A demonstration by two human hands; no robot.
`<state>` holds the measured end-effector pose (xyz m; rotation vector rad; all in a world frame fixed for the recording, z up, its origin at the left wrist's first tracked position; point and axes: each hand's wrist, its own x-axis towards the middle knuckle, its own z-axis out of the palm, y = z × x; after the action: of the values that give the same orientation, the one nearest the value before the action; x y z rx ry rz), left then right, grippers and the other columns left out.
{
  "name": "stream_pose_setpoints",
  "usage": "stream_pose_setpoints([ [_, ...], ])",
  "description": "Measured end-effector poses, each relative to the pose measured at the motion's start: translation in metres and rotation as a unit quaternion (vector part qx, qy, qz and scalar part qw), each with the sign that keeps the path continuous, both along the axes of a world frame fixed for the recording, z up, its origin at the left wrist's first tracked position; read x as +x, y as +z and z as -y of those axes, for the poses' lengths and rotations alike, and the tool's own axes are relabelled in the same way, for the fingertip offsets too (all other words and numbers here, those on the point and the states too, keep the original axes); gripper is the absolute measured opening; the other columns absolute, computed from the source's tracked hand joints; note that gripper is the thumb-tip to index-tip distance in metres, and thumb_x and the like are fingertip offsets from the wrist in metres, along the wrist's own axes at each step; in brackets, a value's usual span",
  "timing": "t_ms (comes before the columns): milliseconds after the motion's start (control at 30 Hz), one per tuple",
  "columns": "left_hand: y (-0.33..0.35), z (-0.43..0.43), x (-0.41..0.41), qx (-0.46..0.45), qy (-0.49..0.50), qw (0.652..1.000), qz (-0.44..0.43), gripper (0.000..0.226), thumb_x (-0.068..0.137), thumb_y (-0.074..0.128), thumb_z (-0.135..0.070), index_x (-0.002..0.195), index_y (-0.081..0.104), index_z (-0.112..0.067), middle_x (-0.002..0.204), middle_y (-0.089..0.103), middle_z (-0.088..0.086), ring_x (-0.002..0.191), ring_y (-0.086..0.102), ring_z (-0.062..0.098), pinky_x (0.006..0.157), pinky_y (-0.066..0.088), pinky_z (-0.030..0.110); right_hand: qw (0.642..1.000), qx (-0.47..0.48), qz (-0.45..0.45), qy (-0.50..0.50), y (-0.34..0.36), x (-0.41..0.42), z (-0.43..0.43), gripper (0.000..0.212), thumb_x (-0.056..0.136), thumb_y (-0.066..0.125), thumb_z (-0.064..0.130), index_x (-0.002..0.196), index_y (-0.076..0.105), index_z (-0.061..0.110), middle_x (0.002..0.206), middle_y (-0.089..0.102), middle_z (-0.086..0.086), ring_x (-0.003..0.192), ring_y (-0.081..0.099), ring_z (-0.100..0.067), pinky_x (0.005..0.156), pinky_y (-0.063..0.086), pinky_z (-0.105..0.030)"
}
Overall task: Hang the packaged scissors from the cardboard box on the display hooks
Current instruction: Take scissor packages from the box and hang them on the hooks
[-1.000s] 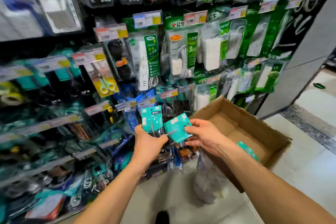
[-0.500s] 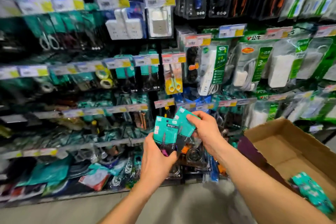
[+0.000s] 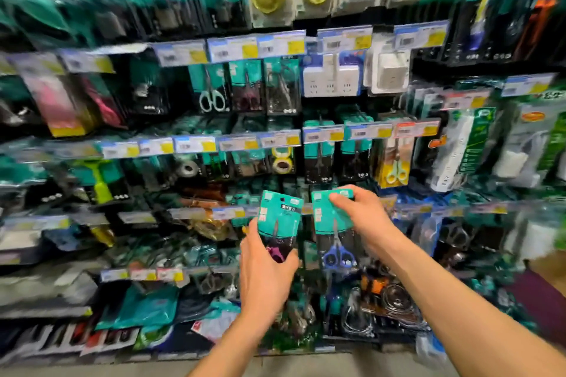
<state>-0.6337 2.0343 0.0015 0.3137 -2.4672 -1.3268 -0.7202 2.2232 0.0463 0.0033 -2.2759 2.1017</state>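
Left hand grips one scissors pack; right hand pinches another pack; hanging comes next, needing a matching hook.

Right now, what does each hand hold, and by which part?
Left hand: purple-handled scissors pack, by its lower half. Right hand: blue-handled scissors pack, by its top card.

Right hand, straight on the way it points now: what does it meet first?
The right hand, pinching the blue-handled scissors pack, points up-left and forward. Likely first contact: the hanging teal scissors pack in the row above its fingers. Depth is unclear from this blurred view.
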Motion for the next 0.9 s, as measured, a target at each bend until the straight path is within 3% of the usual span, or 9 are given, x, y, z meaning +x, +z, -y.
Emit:
stream_pose_setpoints([
  [100, 0.007, 0.036, -0.009, 0.010, 0.015, 1.000, -0.009, 0.093, 0.078, 0.079, -0.038, 0.151, 0.022, -0.031, 0.133, 0.044, -0.005, 0.116, 0.056, 0.018, 0.094, 0.047, 0.033, 1.000, -0.017, -0.008, 0.007, 0.014, -0.010, 0.038, 0.005, 0.095, 0.065, 0.012, 0.093, 0.066, 0.008, 0.086, 0.074, -0.007, 0.070, 0.071, -0.013, 0.059, 0.055, -0.026],
  [233, 0.016, 0.061, -0.030, 0.016, 0.032, 0.999, -0.022, 0.096, 0.081, 0.077, -0.043, 0.153, 0.015, -0.031, 0.148, 0.037, -0.002, 0.129, 0.050, 0.021, 0.097, 0.046, 0.035, 0.999, -0.021, -0.031, 0.015, 0.032, -0.030, 0.076, 0.005, 0.093, 0.068, 0.016, 0.091, 0.069, 0.012, 0.088, 0.075, -0.009, 0.075, 0.071, -0.018, 0.065, 0.055, -0.032],
  [333, 0.024, 0.072, -0.050, 0.015, 0.040, 0.999, -0.024, 0.096, 0.081, 0.077, -0.045, 0.153, 0.015, -0.029, 0.148, 0.039, -0.003, 0.131, 0.047, 0.020, 0.096, 0.045, 0.033, 0.998, -0.010, -0.055, 0.019, 0.041, -0.050, 0.095, 0.011, 0.092, 0.070, 0.017, 0.094, 0.069, 0.007, 0.084, 0.074, -0.005, 0.074, 0.069, -0.017, 0.068, 0.055, -0.034],
  [467, 0.034, 0.085, -0.082, 0.015, 0.063, 0.997, -0.035, 0.097, 0.076, 0.079, -0.048, 0.151, 0.020, -0.030, 0.148, 0.043, -0.004, 0.126, 0.053, 0.016, 0.101, 0.048, 0.041, 0.996, -0.031, -0.072, 0.035, 0.053, -0.084, 0.112, 0.005, 0.091, 0.070, 0.013, 0.091, 0.069, 0.008, 0.086, 0.076, -0.007, 0.077, 0.071, -0.019, 0.071, 0.058, -0.036],
  [633, 0.053, 0.105, -0.116, 0.006, 0.081, 0.996, -0.048, 0.098, 0.081, 0.078, -0.047, 0.154, 0.017, -0.028, 0.156, 0.035, -0.004, 0.136, 0.046, 0.018, 0.102, 0.043, 0.033, 0.992, -0.066, -0.092, 0.062, 0.085, -0.127, 0.138, 0.009, 0.092, 0.068, 0.009, 0.084, 0.067, 0.014, 0.074, 0.073, -0.002, 0.066, 0.069, -0.014, 0.061, 0.056, -0.031],
  [733, 0.066, 0.113, -0.136, 0.000, 0.100, 0.993, -0.059, 0.099, 0.080, 0.078, -0.046, 0.155, 0.017, -0.026, 0.156, 0.033, -0.002, 0.139, 0.042, 0.020, 0.109, 0.041, 0.037, 0.987, -0.064, -0.122, 0.079, 0.102, -0.147, 0.156, 0.013, 0.091, 0.070, 0.012, 0.081, 0.069, 0.019, 0.077, 0.072, -0.004, 0.069, 0.068, -0.017, 0.064, 0.058, -0.037],
  [833, 0.078, 0.116, -0.148, -0.005, 0.112, 0.991, -0.070, 0.101, 0.079, 0.078, -0.046, 0.155, 0.017, -0.024, 0.156, 0.033, -0.003, 0.140, 0.040, 0.019, 0.110, 0.038, 0.037, 0.984, -0.073, -0.144, 0.082, 0.115, -0.156, 0.166, 0.010, 0.092, 0.068, 0.010, 0.085, 0.068, 0.016, 0.074, 0.071, 0.001, 0.064, 0.066, -0.010, 0.057, 0.054, -0.027],
  [900, 0.084, 0.116, -0.155, -0.004, 0.112, 0.991, -0.071, 0.100, 0.079, 0.077, -0.047, 0.155, 0.016, -0.027, 0.157, 0.032, -0.005, 0.140, 0.041, 0.018, 0.109, 0.039, 0.038, 0.982, -0.086, -0.148, 0.076, 0.123, -0.162, 0.168, 0.007, 0.093, 0.068, 0.011, 0.087, 0.068, 0.014, 0.075, 0.072, -0.001, 0.065, 0.068, -0.012, 0.056, 0.055, -0.029],
])
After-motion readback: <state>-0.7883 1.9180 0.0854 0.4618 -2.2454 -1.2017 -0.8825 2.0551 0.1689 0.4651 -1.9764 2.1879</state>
